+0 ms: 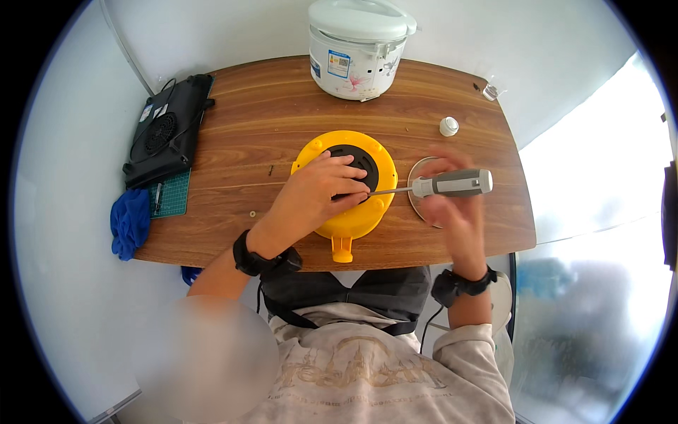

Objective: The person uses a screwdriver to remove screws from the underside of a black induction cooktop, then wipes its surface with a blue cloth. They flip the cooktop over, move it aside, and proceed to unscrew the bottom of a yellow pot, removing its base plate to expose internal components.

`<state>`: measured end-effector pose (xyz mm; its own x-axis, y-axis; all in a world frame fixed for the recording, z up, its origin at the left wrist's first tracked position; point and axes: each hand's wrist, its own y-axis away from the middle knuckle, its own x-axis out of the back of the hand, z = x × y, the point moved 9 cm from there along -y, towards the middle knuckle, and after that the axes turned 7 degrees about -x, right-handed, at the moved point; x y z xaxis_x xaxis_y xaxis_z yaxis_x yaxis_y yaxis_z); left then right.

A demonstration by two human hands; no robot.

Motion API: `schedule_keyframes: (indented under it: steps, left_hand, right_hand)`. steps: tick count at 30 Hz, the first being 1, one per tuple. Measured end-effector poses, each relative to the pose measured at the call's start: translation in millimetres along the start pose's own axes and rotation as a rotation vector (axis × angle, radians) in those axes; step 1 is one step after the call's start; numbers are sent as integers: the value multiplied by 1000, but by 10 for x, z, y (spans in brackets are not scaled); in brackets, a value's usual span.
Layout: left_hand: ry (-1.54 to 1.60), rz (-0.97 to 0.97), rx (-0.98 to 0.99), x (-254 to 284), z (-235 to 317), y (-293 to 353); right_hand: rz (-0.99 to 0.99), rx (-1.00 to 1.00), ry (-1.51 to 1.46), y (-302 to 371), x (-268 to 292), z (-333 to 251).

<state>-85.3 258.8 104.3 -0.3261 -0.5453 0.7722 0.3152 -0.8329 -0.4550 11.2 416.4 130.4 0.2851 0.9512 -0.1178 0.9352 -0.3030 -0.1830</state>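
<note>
A yellow round appliance body [387,157] lies on the table in front of me, with a black slotted disc [365,160] in its middle and a yellow handle [342,249] pointing toward me. My left hand [316,191] rests over the disc, its outer fingers spread. Its thumb and index finger come together at the tip of a screwdriver [455,184] with a grey and white handle. That tool lies nearly level, its tip at the disc's right edge. Around its handle are the fingers of my right hand [459,225], blurred by motion. Whether a screw sits at the tip is hidden.
Under the screwdriver lies a round pale-rimmed disc [415,202] on the wooden table [247,141]. A white rice cooker [360,67] stands at the back. Leftward are a black appliance panel [169,127], green mat [174,194] and blue cloth [131,220]. A small white knob [448,126] stands right.
</note>
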Motion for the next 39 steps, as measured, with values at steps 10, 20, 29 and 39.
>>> schedule_keyframes:
  steps: [10,20,29,39]
  left_hand:
    - [-66,123,66,-57,62,68]
    - [-6,88,61,-46,74,54]
    - [-139,19,-37,-43,175,88]
    - [-316,28,-73,239,323,35]
  right_hand:
    - [-97,-150,848,60,252,-504]
    - [-121,-249,1133,123,307,-171]
    - [-49,-85,904,238,433,71]
    - [-43,-7,924,248,319,-13]
